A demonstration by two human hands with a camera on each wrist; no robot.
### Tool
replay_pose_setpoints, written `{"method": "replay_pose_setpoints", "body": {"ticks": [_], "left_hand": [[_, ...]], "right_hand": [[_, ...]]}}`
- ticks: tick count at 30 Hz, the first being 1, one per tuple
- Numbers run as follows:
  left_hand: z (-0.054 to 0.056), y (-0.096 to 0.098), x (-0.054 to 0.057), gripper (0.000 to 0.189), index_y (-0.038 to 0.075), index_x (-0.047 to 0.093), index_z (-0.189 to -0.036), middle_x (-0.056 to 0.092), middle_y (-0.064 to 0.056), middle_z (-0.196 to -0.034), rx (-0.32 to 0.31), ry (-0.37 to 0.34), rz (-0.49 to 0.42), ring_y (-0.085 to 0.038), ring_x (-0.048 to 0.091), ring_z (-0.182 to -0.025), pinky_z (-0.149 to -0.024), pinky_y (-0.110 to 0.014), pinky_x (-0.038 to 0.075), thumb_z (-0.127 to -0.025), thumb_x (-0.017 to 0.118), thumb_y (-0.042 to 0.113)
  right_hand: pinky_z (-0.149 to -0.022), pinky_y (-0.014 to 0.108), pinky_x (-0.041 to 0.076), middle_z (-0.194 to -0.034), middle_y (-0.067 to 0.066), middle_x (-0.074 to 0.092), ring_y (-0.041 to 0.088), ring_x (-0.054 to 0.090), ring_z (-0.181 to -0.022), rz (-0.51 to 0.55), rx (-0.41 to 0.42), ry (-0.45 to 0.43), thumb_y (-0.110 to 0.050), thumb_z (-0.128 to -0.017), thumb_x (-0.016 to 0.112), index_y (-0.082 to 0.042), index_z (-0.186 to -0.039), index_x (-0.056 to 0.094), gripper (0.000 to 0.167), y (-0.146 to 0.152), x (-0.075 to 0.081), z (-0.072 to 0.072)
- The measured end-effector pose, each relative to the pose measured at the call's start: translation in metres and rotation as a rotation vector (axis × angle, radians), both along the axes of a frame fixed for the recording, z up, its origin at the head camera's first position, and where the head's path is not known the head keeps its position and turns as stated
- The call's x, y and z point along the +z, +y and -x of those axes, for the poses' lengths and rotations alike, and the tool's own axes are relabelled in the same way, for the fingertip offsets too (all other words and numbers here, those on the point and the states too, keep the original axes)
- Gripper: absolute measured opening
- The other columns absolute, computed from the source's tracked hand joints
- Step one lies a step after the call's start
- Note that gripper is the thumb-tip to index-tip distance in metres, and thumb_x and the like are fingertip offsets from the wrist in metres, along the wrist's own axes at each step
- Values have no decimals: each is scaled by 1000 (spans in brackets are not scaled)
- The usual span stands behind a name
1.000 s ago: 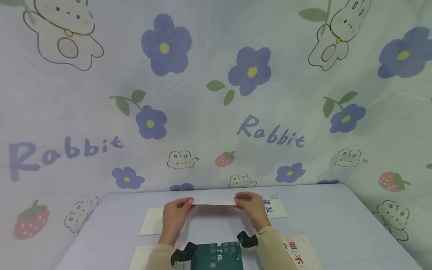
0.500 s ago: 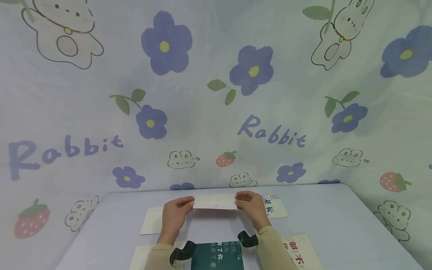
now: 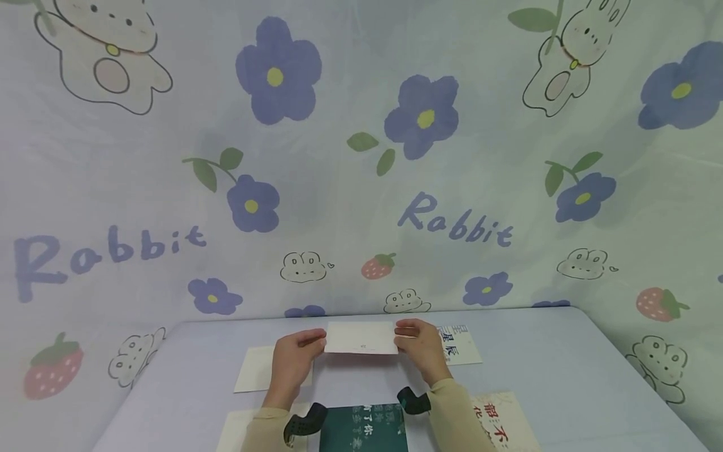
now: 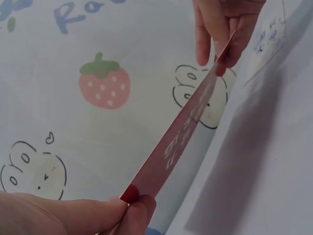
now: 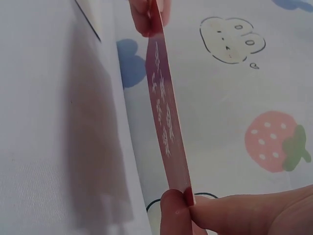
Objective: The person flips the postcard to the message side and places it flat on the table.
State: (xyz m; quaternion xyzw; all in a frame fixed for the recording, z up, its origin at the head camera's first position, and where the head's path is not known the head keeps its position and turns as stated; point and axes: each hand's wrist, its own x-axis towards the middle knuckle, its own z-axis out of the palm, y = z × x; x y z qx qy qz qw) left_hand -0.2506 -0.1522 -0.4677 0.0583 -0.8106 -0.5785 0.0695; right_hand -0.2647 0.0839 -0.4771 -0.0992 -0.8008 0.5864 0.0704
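Between both hands a card point(image 3: 361, 338) is held above the far part of the table. Its pale back with a tiny mark faces the head camera. The other face is red with white characters, seen on the card point(image 4: 171, 142) in the left wrist view and on the card point(image 5: 166, 107) in the right wrist view. My left hand point(image 3: 292, 364) pinches its left edge between thumb and fingers. At the right edge my right hand point(image 3: 423, 351) pinches it likewise. The card's shadow falls on the table below.
A dark green card point(image 3: 363, 430) with white characters lies nearest. Plain cream cards point(image 3: 254, 370) lie at the left. On the right are a card with blue characters point(image 3: 463, 346) and one with red characters point(image 3: 503, 420). A patterned cloth point(image 3: 339, 188) hangs behind the table.
The card has tilted between my hands, so more of its pale back shows to the head camera than a second ago. Both hands have hardly moved and keep their grip.
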Motion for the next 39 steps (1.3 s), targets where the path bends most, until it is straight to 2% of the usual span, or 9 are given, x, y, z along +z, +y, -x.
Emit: {"method": "replay_pose_setpoints", "body": {"ticks": [9,17,25,39], "left_hand": [[0,2,0,27,1,72,-118,72,-14,-113,-6,-7,48,-30,69,-103,-86,-39,58,-91,68,3],[0,4,-3,27,4,72,-118,71,-14,-116,-4,-18,104,-31,67,-105,-88,-43,58,-92,67,5],[-2,6,-3,28,4,72,-117,71,-15,-116,0,-18,124,-28,69,-98,-84,-42,59,-90,67,3],[-7,6,-3,31,2,72,-115,73,-13,-107,-20,-14,218,-32,67,-102,-77,-41,57,-84,69,-1]], "right_hand": [[-76,37,61,-108,16,70,25,69,-88,-18,11,3,5,-84,70,2,-114,69,30,1,3,-2],[-75,37,60,-107,15,71,24,68,-88,-56,9,-22,5,-83,70,1,-115,69,32,-1,2,0],[-74,37,59,-104,11,70,23,67,-88,-97,0,-54,4,-82,71,-2,-114,69,32,-1,0,0],[-74,36,59,-102,10,69,23,68,-89,-180,45,-66,5,-80,73,-2,-116,69,37,-1,-5,-2]]}}
